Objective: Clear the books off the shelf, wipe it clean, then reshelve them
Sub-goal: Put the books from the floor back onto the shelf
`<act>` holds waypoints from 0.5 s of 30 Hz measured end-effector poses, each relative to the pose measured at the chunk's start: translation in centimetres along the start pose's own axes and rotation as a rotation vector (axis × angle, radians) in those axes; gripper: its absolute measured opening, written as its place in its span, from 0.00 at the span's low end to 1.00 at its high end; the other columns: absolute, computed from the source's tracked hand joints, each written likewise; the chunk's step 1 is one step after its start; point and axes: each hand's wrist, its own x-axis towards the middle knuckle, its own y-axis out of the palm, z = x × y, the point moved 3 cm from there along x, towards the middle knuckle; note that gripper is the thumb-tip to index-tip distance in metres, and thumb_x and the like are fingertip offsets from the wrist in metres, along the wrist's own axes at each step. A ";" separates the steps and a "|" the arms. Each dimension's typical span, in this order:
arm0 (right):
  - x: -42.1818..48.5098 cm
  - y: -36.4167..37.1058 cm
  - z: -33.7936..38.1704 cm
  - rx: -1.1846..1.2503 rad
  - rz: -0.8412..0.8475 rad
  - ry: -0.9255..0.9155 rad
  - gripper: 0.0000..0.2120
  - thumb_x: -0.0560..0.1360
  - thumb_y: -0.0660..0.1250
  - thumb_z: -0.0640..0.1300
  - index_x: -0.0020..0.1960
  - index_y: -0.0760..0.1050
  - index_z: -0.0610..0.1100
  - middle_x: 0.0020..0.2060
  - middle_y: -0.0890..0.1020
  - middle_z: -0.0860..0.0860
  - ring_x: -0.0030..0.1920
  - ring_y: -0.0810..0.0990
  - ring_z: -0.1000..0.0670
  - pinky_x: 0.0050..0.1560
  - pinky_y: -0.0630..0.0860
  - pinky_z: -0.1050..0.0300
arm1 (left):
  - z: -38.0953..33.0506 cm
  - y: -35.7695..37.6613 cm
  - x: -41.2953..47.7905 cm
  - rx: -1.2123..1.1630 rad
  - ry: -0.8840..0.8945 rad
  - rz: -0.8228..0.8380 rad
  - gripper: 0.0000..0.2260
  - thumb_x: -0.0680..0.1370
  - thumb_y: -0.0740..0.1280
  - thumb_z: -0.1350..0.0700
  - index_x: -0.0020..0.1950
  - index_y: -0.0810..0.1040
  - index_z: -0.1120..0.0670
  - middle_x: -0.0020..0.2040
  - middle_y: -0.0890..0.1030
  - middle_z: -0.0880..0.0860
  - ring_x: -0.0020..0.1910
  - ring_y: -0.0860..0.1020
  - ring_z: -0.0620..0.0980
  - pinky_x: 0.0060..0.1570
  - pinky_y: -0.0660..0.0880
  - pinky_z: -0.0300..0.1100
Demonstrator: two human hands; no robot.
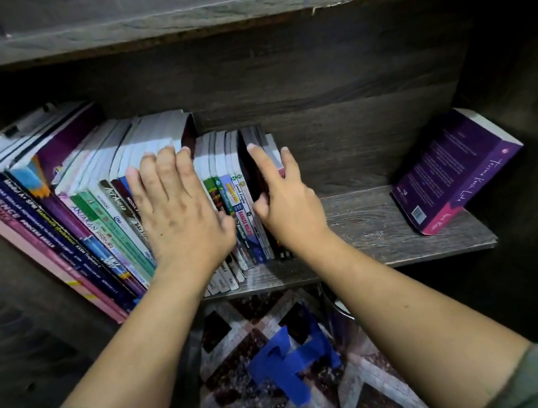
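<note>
Row of books (87,201) stands on the shelf (367,224), packed to the left and leaning. Left grip (175,210) lies flat on the tops mid-row, fingers straight, holding nothing. Right grip (281,202) pinches the dark paperbacks (252,173) at the row's rt end, thumb vs fingers. Prob. light, floppy, glossy covers, so squeeze both sides low, a few at a time.

Left hand (177,213) flat, right hand (283,202) curled.
</note>
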 end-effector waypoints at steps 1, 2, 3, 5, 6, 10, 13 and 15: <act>0.1 -0.2 -0.2 0.011 0.000 0.028 0.34 0.76 0.63 0.42 0.77 0.54 0.58 0.75 0.57 0.39 0.51 0.79 0.35 0.49 0.77 0.44 | 0.0 0.0 0.0 -0.001 -0.001 -0.003 0.45 0.68 0.68 0.41 0.75 0.51 0.61 0.73 0.55 0.61 0.74 0.50 0.62 0.74 0.36 0.56; 0.4 -0.4 -0.6 0.042 -0.002 0.057 0.33 0.76 0.63 0.42 0.76 0.56 0.58 0.73 0.61 0.40 0.52 0.78 0.35 0.50 0.76 0.45 | 0.0 0.1 0.0 0.000 -0.002 -0.004 0.45 0.68 0.68 0.41 0.75 0.51 0.61 0.73 0.55 0.61 0.74 0.50 0.62 0.73 0.36 0.56; 0.6 -0.7 -1.2 0.076 -0.014 0.087 0.31 0.75 0.64 0.42 0.75 0.59 0.57 0.68 0.65 0.41 0.52 0.78 0.36 0.51 0.75 0.45 | -0.1 0.1 0.0 0.001 -0.003 -0.003 0.45 0.68 0.67 0.41 0.75 0.50 0.61 0.73 0.54 0.61 0.74 0.49 0.62 0.73 0.36 0.56; 1.0 -1.4 -2.2 0.107 -0.061 0.140 0.29 0.74 0.65 0.41 0.72 0.64 0.56 0.60 0.70 0.43 0.50 0.78 0.36 0.51 0.75 0.46 | -0.1 0.1 0.0 0.004 -0.003 -0.003 0.44 0.69 0.67 0.41 0.75 0.50 0.61 0.73 0.54 0.60 0.73 0.49 0.62 0.73 0.35 0.56; 0.9 -1.8 -2.7 0.114 -0.082 0.158 0.28 0.74 0.66 0.41 0.71 0.66 0.55 0.58 0.71 0.44 0.49 0.78 0.36 0.50 0.75 0.46 | -0.1 0.1 0.0 0.004 -0.003 -0.005 0.44 0.69 0.67 0.41 0.75 0.50 0.61 0.72 0.54 0.60 0.73 0.49 0.62 0.73 0.35 0.56; 0.4 -4.1 -5.7 0.092 -0.166 0.273 0.27 0.74 0.66 0.41 0.70 0.67 0.57 0.58 0.71 0.43 0.50 0.78 0.34 0.52 0.74 0.45 | -0.1 0.1 0.0 -0.003 -0.001 -0.013 0.44 0.68 0.69 0.43 0.74 0.51 0.62 0.71 0.55 0.60 0.72 0.50 0.62 0.73 0.38 0.57; 0.0 -6.4 -8.7 0.046 -0.230 0.370 0.28 0.73 0.67 0.41 0.70 0.66 0.58 0.61 0.70 0.43 0.52 0.78 0.34 0.54 0.73 0.47 | -0.2 -0.2 0.0 0.004 -0.010 0.007 0.44 0.69 0.68 0.42 0.74 0.50 0.62 0.71 0.53 0.60 0.72 0.49 0.61 0.74 0.38 0.57; -0.2 -7.9 -10.5 0.019 -0.262 0.417 0.28 0.73 0.67 0.41 0.70 0.66 0.58 0.62 0.70 0.42 0.53 0.78 0.34 0.54 0.73 0.47 | -0.3 -0.2 0.0 -0.011 -0.020 0.015 0.44 0.69 0.68 0.42 0.74 0.50 0.62 0.71 0.53 0.59 0.72 0.49 0.61 0.73 0.37 0.57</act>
